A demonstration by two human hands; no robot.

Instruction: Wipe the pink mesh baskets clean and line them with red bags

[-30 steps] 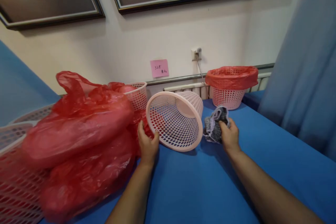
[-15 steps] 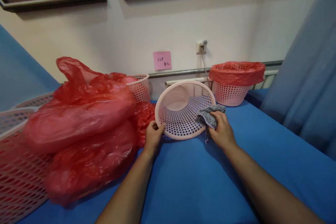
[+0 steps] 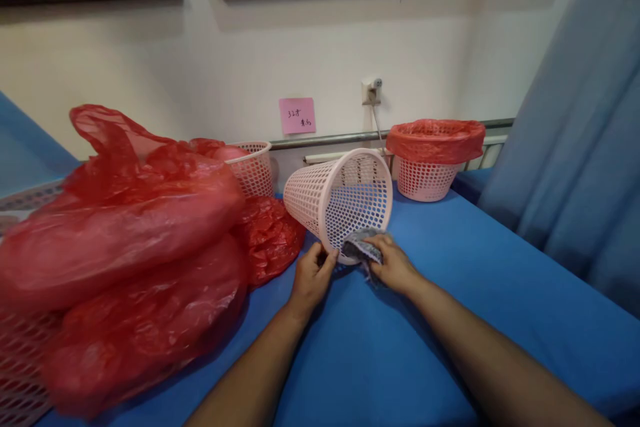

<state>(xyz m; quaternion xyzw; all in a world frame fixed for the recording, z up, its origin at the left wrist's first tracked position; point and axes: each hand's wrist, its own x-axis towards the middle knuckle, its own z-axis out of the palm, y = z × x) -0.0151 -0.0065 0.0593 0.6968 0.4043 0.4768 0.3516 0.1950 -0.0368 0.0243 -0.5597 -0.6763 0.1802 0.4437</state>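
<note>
A pink perforated plastic basket (image 3: 325, 197) lies on its side on the blue tabletop (image 3: 380, 340), its mouth turned to the right. My left hand (image 3: 311, 275) grips the lower rim of the basket nearest me. My right hand (image 3: 393, 263) is closed on a grey cloth (image 3: 361, 247) and presses it against the lower rim of the basket, just right of the left hand.
A big heap of red plastic bags (image 3: 125, 240) fills the left side, over pink baskets (image 3: 20, 373). Another pink basket (image 3: 253, 167) stands behind the heap. A basket lined with a red bag (image 3: 434, 159) stands at the back right. A blue curtain (image 3: 575, 127) hangs on the right.
The basket has been turned, its mouth swinging from facing me to facing right. My right hand with the cloth has slid down to the lower rim, close to my left hand.
</note>
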